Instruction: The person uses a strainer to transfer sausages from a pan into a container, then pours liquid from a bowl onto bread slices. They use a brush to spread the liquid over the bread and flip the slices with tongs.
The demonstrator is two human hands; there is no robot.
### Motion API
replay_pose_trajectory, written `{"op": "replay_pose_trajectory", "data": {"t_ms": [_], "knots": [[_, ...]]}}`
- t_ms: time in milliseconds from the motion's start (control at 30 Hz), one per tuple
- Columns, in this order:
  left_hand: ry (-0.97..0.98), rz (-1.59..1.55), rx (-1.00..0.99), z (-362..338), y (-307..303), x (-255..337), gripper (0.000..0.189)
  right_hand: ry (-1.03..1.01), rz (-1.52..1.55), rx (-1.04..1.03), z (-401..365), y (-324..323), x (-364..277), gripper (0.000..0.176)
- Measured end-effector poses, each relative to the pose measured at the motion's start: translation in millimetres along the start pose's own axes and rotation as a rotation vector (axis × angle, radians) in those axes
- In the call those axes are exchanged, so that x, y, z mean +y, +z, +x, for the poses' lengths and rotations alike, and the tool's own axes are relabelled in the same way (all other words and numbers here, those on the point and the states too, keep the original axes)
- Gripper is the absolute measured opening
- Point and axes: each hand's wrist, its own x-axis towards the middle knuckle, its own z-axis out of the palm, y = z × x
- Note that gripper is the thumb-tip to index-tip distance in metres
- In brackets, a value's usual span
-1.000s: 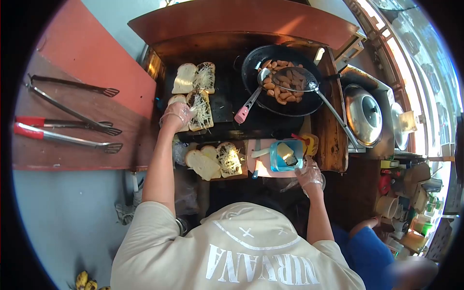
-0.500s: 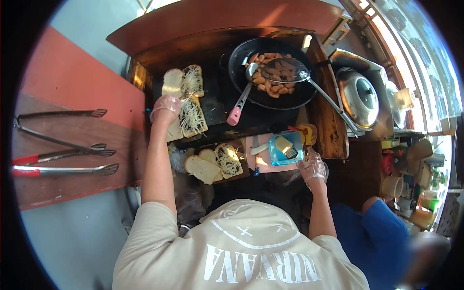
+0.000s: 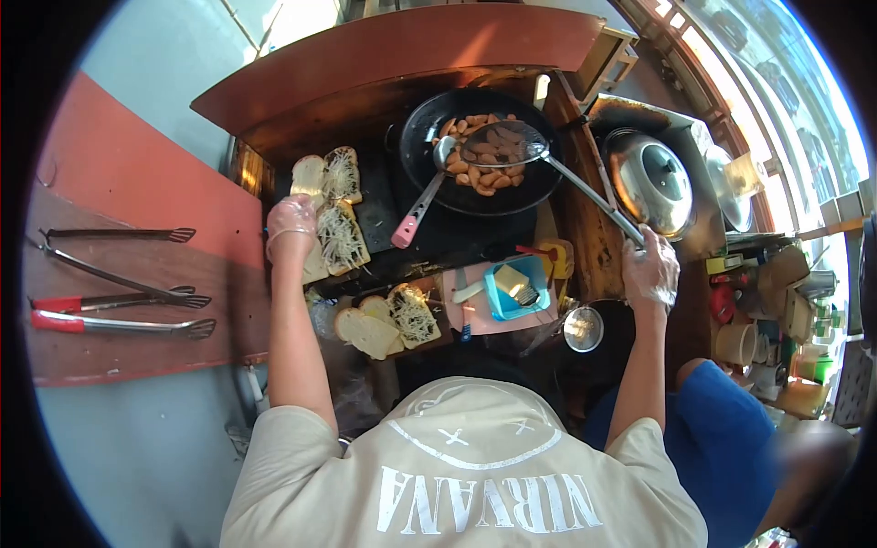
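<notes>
My left hand [image 3: 291, 219], in a clear plastic glove, is at the left edge of the bread on the dark griddle [image 3: 376, 215], fingers bunched; what they pinch, if anything, is hidden. Beside it lie a plain bread slice [image 3: 309, 173] and slices topped with pale shreds over a dark layer [image 3: 342, 239]. My right hand [image 3: 650, 271], also gloved, is closed round the handle end of a wire skimmer [image 3: 501, 144]. The skimmer's mesh rests over reddish-brown sausage pieces [image 3: 498, 178] in a black wok [image 3: 416, 137]. A pink-handled ladle [image 3: 422, 210] leans in the wok.
More bread [image 3: 365, 333] lies on a board in front. A blue tub [image 3: 501, 297] with a pale block and brush sits beside a round metal container [image 3: 583, 329]. Tongs [image 3: 137, 322] lie on the left ledge. A lidded pot [image 3: 660, 187] stands right; a person in blue [image 3: 722, 429] is nearby.
My right hand has left the area beside the blue tub and moved right to the skimmer's handle, uncovering the round metal container. My left hand stays by the bread; the view has shifted slightly.
</notes>
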Motion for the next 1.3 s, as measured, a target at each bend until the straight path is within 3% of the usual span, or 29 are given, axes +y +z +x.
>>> {"op": "replay_pose_trajectory", "data": {"t_ms": [33, 100, 200, 233, 267, 333, 400, 500, 600, 633, 667, 733, 767, 800, 867, 900, 967, 1067, 1133, 1300], "knots": [[-0.070, -0.088, -0.089, -6.5, -22.0, 34.1, 0.039, -0.022, -0.048, -0.016, 5.0, 2.5, 5.8, 0.044], [-0.065, -0.078, -0.164, -35.5, -34.0, 95.9, 0.043, -0.071, -0.086, -0.092, 16.8, 11.0, 19.6, 0.052], [-0.044, 0.016, -0.467, -58.7, -27.4, 174.7, 0.047, -0.123, 0.003, -0.300, 38.9, 12.6, 26.9, 0.040], [-0.211, -0.166, -0.565, -56.8, -2.1, 176.2, 0.039, -0.142, -0.008, -0.316, 43.3, 19.9, 30.3, 0.039], [-0.199, -0.166, -0.557, -52.5, 17.3, 174.1, 0.039, -0.159, -0.021, -0.330, 47.2, 26.2, 32.3, 0.038], [0.039, 0.216, -0.464, -50.8, 23.5, 205.8, 0.030, -0.193, -0.017, -0.352, 50.9, 25.1, 29.6, 0.028], [-0.037, 0.248, -0.496, -50.8, 23.3, 235.8, 0.024, -0.163, -0.076, -0.403, 53.7, 28.2, 26.8, 0.027], [-0.093, 0.333, -0.469, -50.7, 12.8, 250.6, 0.022, -0.223, -0.079, -0.395, 57.8, 21.1, 23.1, 0.029], [-0.081, 0.398, -0.576, -47.4, -5.0, 248.0, 0.022, -0.337, 0.024, -0.322, 55.7, 4.4, 19.3, 0.030], [0.063, 0.436, -0.612, -36.8, 14.3, 223.1, 0.016, -0.387, 0.056, -0.230, 50.0, 8.9, 20.9, 0.031], [0.076, 0.436, -0.614, -30.4, 27.0, 209.1, 0.016, -0.308, 0.042, -0.395, 49.4, -20.3, 5.0, 0.031], [-0.174, 0.051, -0.828, -19.2, 33.9, 203.5, 0.013, -0.397, 0.010, -0.504, 49.7, -3.7, 2.3, 0.026], [-0.215, -0.173, -0.776, -26.0, 33.2, 205.1, 0.013, -0.445, 0.001, -0.575, 51.2, 15.5, 7.2, 0.017], [-0.198, -0.163, -0.783, -30.0, 29.7, 207.9, 0.013, -0.425, 0.006, -0.570, 53.8, 13.8, 5.4, 0.017], [-0.116, -0.252, -0.680, -36.5, 27.2, 209.4, 0.007, -0.606, -0.114, -0.737, 56.8, 5.5, -2.6, 0.024], [0.051, -0.170, -0.591, -35.8, 31.6, 200.9, 0.007, -0.554, -0.097, -0.771, 57.2, -2.8, -7.9, 0.025], [0.147, -0.076, -0.511, -44.4, 13.0, 213.0, 0.009, -0.509, 0.046, -0.743, 52.8, 13.6, 6.8, 0.027], [0.307, 0.062, -0.412, -52.1, -18.8, 220.1, 0.015, -0.478, 0.027, -0.801, 56.8, -23.9, -16.0, 0.029], [0.478, 0.149, -0.293, -60.2, -30.4, 225.2, 0.016, -0.603, -0.105, -0.749, 55.8, -14.6, -18.1, 0.027], [0.594, 0.342, -0.292, -69.9, -22.2, 231.0, 0.011, -0.567, -0.031, -0.704, 52.4, -8.3, -22.8, 0.024]]}}
